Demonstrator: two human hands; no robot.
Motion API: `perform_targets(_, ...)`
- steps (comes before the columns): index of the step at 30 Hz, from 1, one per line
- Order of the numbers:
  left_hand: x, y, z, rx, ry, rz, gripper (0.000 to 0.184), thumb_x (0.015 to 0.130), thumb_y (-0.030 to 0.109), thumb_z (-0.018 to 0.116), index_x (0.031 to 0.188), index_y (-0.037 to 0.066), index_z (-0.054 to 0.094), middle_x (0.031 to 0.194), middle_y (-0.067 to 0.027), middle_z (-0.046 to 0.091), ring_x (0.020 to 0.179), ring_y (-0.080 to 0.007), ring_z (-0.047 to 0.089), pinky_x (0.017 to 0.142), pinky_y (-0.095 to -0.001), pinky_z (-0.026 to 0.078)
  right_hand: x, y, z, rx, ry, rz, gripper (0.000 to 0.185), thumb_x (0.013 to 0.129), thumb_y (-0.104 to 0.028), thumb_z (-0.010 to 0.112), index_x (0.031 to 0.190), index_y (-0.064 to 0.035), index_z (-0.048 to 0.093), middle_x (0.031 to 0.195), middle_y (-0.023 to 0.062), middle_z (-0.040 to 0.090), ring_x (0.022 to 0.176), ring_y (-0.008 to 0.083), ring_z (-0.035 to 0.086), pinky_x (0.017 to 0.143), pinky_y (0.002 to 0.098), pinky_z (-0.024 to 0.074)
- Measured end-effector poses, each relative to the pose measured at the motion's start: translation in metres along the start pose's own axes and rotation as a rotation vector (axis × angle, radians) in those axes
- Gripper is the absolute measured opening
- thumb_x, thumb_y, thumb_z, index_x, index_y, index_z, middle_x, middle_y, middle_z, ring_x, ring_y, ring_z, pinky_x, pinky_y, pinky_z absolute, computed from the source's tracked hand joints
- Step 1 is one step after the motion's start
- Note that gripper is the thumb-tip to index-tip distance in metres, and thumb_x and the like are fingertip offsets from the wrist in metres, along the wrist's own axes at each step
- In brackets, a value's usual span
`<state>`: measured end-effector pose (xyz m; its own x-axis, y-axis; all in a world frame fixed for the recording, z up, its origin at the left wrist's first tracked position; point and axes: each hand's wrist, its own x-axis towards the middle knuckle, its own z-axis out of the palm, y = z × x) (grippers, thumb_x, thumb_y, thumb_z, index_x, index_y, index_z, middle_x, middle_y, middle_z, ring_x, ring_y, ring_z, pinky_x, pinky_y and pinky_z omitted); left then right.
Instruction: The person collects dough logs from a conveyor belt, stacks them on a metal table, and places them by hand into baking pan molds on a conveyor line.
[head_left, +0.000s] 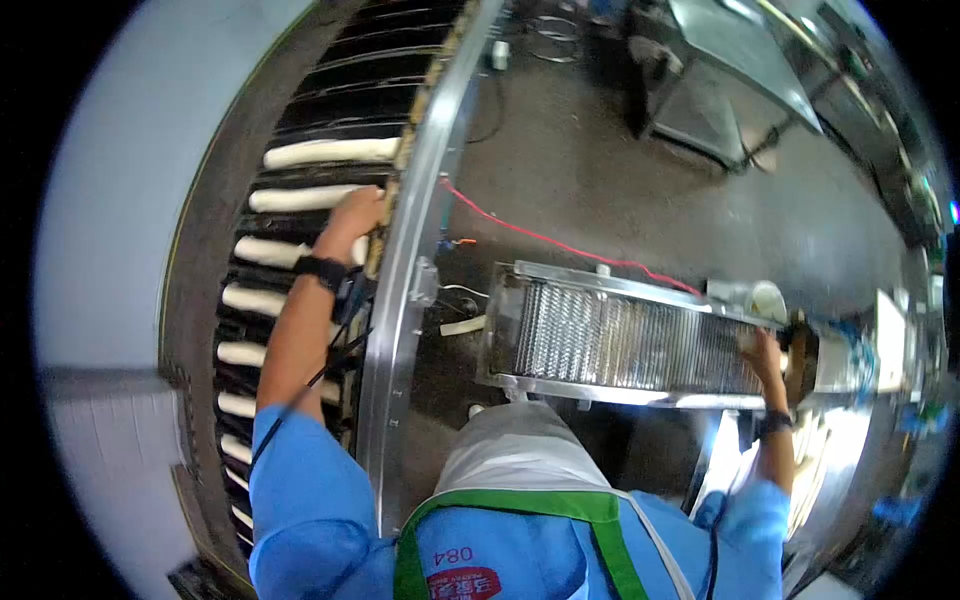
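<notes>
A pale strip (298,199) lies across the dark slotted conveyor (345,107) at left, among other strips (268,251). Your left hand (354,218) is at its right end, fingers curled; I cannot tell if they grip it. Your right hand (764,356) is at the right end of the metal-link belt (620,340), fingers too blurred to read. Beyond the belt runs a red hose (570,246).

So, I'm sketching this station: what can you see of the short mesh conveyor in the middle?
The mesh conveyor looks metal: a silvery, ridged belt between two shiny side rails, running crosswise before the white apron. The right hand is at its right end; contact is unclear.
</notes>
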<state>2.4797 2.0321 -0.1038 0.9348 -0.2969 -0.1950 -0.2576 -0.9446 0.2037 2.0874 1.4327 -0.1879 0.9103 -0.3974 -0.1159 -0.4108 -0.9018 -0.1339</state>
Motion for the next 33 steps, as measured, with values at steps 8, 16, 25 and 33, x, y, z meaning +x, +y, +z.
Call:
perform_targets(8,-0.002,-0.007,0.051,0.12,0.056,-0.074,0.033,0.073,0.016,0.045,0.1,-0.002,0.044,0.087,-0.0227,0.056,0.084,-0.0346,0.054,0.074,-0.0419,0.041,0.06,-0.137,-0.223,1.039,0.328,-0.137,0.033,0.076,-0.016,0.055,0.104,-0.0014,0.045,0.09,0.0059,0.052,0.073,0.0118,0.052,0.059,0.0229,0.044)
perform_targets(16,-0.079,-0.007,0.029,0.023,0.34,-0.079,0.026,0.072,0.018,0.052,0.092,0.002,0.047,0.089,-0.0164,0.047,0.091,-0.0317,0.047,0.074,-0.0421,0.042,0.142,-0.378,-0.277,1.596,0.133,-0.615,0.036,0.077,-0.022,0.052,0.104,-0.0012,0.044,0.098,0.0113,0.05,0.087,0.0191,0.052,0.073,0.029,0.0468)
perform_targets(25,-0.096,-0.023,0.039,-0.209,0.199,-0.178,0.031,0.075,0.02,0.051,0.1,0.004,0.043,0.096,-0.0179,0.05,0.081,-0.0359,0.052,0.071,-0.0431,0.042,0.259,-0.55,-0.091,1.081,-0.408,-0.409,0.048,0.077,-0.019,0.052,0.119,-0.0115,0.03,0.1,0.0057,0.045,0.087,0.0203,0.048,0.072,0.0364,0.0438)
perform_targets(33,-0.085,-0.021,0.022,-0.146,0.04,-0.142,0.042,0.075,0.034,0.048,0.099,0.0,0.052,0.099,-0.0198,0.052,0.09,-0.0345,0.051,0.076,-0.0416,0.041,0.143,-0.341,0.009,0.939,-0.731,-0.361,0.028,0.075,-0.017,0.054,0.101,-0.0067,0.053,0.088,0.0053,0.056,0.081,0.0179,0.053,0.07,0.0305,0.0436)
